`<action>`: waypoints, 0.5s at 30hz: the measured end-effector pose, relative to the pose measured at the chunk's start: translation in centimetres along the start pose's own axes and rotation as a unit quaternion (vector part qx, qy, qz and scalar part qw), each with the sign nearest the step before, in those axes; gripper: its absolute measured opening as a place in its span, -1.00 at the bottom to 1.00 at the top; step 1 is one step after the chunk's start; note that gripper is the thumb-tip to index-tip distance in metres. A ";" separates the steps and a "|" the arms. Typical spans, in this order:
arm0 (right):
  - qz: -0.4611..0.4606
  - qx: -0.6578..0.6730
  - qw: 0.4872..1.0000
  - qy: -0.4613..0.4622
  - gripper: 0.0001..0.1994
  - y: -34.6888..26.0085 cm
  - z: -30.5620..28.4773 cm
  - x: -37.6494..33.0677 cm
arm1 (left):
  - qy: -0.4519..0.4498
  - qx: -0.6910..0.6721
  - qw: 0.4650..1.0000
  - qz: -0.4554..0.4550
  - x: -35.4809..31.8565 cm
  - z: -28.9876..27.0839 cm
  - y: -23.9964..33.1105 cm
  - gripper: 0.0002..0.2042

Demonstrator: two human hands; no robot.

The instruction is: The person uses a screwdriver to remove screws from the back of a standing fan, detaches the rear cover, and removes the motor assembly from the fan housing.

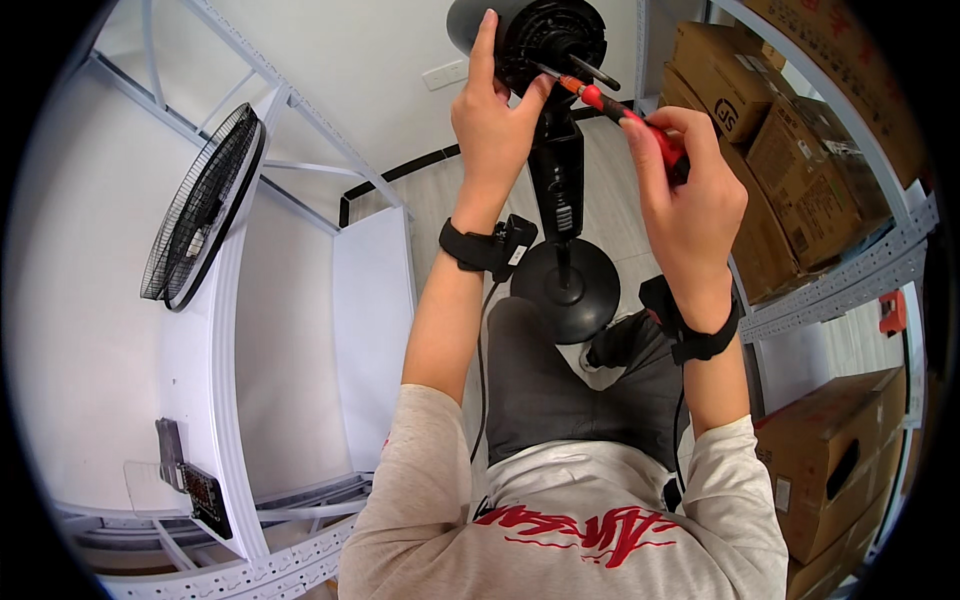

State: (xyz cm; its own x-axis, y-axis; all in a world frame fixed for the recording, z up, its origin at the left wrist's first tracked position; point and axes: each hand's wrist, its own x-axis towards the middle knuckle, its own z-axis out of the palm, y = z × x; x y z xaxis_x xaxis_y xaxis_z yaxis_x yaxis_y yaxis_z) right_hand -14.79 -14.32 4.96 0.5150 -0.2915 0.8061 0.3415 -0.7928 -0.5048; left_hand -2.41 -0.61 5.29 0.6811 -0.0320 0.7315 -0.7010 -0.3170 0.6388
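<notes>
A black pedestal fan's motor head [545, 35] is at the top centre, with its shaft sticking out to the right. My left hand [492, 125] grips the side of the motor head, index finger stretched up along it. My right hand [690, 195] is closed around a red-handled screwdriver [625, 115]. The screwdriver's tip rests against the motor head beside my left thumb. Below, the fan's black column [558, 185] runs down to its round base [572, 280] on the floor. Both wrists wear black bands with cables.
A black fan guard [205, 205] leans on the white metal shelf at the left. A small dark device [195, 485] lies on the lower left shelf. Cardboard boxes [790, 150] fill the rack at the right. My legs are beneath the base.
</notes>
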 end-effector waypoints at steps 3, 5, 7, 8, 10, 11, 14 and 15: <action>-0.171 -0.001 0.982 0.086 -0.78 1.4 0.7 0.5 | -0.003 -0.038 0.999 0.005 -0.1 0.1 0.3 -0.25; -0.108 0.068 0.990 0.060 -0.80 0.5 0.5 0.2 | -0.002 -0.051 0.999 0.008 -0.1 0.2 0.4 -0.26; -0.074 0.073 0.994 0.046 -0.81 0.3 0.5 0.1 | 0.004 -0.041 0.999 0.013 -0.1 0.3 0.2 -0.26; -0.071 0.043 0.995 0.046 -0.81 0.5 0.6 0.0 | -0.001 -0.039 0.999 0.010 0.0 0.3 0.3 -0.26; -0.106 0.017 0.992 0.070 -0.80 1.0 0.9 0.2 | -0.009 -0.034 0.999 0.003 0.0 0.2 0.5 -0.26; -0.143 0.022 0.985 0.093 -0.79 1.2 1.3 0.4 | -0.008 -0.039 0.999 0.006 0.0 0.1 0.4 -0.26; -0.157 0.055 0.982 0.094 -0.79 0.5 1.3 0.4 | -0.004 -0.048 0.999 0.015 -0.1 0.1 0.3 -0.26; -0.146 0.068 0.983 0.083 -0.79 0.2 1.2 0.3 | -0.002 -0.049 0.999 0.018 -0.1 0.1 0.2 -0.26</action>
State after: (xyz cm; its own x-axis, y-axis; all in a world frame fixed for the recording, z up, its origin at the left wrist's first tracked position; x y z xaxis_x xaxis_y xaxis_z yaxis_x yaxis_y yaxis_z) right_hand -13.62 -13.93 4.74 0.2475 -0.1556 0.9563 0.5631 -0.7801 -0.2727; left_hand -2.62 -0.75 5.31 0.6562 -0.0455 0.7532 -0.7420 -0.2205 0.6331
